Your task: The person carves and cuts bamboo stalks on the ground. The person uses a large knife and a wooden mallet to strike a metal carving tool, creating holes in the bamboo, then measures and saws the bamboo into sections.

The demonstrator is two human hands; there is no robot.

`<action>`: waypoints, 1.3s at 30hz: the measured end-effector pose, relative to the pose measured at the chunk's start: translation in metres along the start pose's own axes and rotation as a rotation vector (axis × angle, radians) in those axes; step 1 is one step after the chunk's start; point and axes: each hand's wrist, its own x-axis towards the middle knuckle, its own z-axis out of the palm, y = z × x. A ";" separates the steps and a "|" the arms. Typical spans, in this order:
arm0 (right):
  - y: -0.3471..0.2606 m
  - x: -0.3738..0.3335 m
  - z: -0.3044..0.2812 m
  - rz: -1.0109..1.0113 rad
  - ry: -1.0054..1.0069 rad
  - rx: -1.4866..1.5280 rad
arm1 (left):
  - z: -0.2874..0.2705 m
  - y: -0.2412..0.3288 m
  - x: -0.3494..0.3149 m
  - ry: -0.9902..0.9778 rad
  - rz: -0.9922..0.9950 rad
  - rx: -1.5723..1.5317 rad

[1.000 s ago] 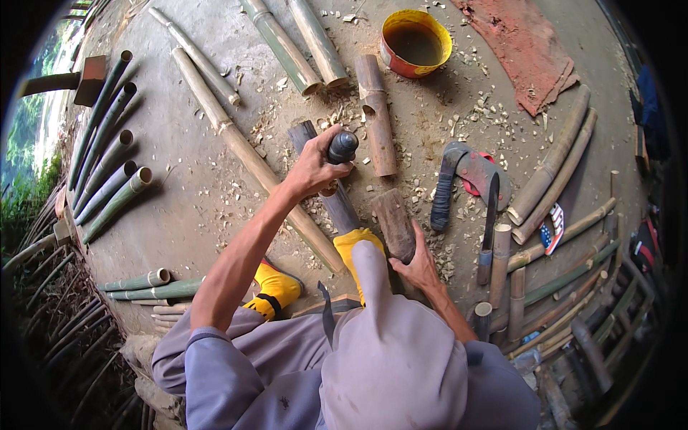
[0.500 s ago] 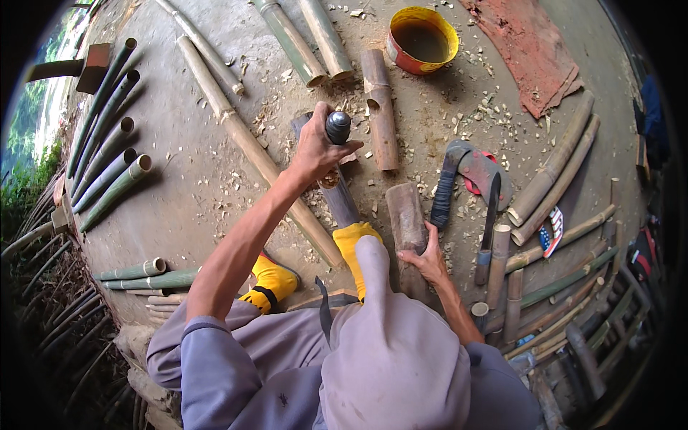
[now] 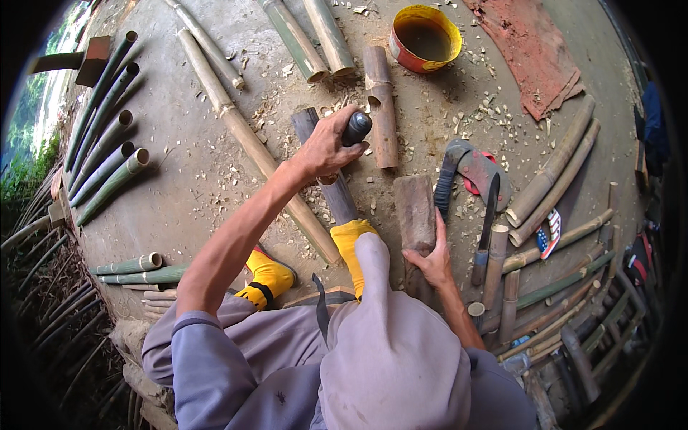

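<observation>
The left hand (image 3: 327, 148) is wrapped around a black handle (image 3: 357, 127) over the dark bamboo (image 3: 340, 203). Right of that bamboo, the right hand (image 3: 433, 264) grips a wooden block (image 3: 415, 208).

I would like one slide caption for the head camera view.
Left hand grips a black handle above a dark pole, right hand holds a wooden block; a yellow-rimmed bucket stands beyond.

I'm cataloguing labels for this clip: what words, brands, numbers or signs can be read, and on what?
No text is readable.
Bucket: side markings too small and blurred.
Red, white and blue object: pattern too small to read.
Dark handle in left hand: no lettering visible.
Wooden block in right hand: none visible.
</observation>
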 end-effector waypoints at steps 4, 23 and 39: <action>-0.032 0.007 -0.006 -0.086 0.055 -0.035 | -0.002 -0.009 0.002 -0.040 0.147 0.039; -0.169 0.070 0.022 -0.777 0.014 -0.221 | -0.019 -0.010 -0.036 -0.123 0.053 -0.119; -0.205 0.082 0.036 -0.853 -0.408 -0.687 | -0.023 -0.078 -0.113 0.000 0.044 -0.064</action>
